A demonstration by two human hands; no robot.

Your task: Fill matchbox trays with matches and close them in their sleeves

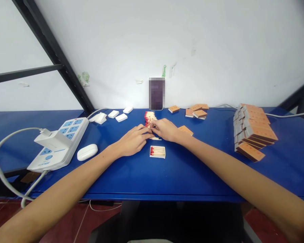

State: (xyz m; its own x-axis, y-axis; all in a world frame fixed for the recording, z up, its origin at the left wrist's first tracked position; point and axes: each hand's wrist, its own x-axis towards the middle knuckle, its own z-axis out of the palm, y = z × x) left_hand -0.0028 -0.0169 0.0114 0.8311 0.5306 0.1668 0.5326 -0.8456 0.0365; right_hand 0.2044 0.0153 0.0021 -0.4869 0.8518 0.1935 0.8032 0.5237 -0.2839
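Loose matches [150,116] lay in a heap mid-surface [131,175], straight ahead of the person, running away in a column. Both hands were at its near end. Left hand [133,141]: fingers stretched out, fairly close together, tips at the matches; couldn't tell if any were pinched. Right hand [165,130]: fingers curled, thumb and index nearly meeting at the heap; a match between them couldn't be made out.

Step looked like gathering or separating matches. Judgement: light fingertip contact suited it best, taking a few at a time, keeping heads level, with the left fingers as a stop so the heap didn't fan out.

Orientation: heap matches lay roughly crosswise, long axis left-right, red heads left, bare ends right, some askew. A few sticks under the hands also ran crosswise, bare ends right, their heads hidden. Just nearer the person, the open white tray [157,157] held matches the same way, heads left; its own long axis ran left-right too.
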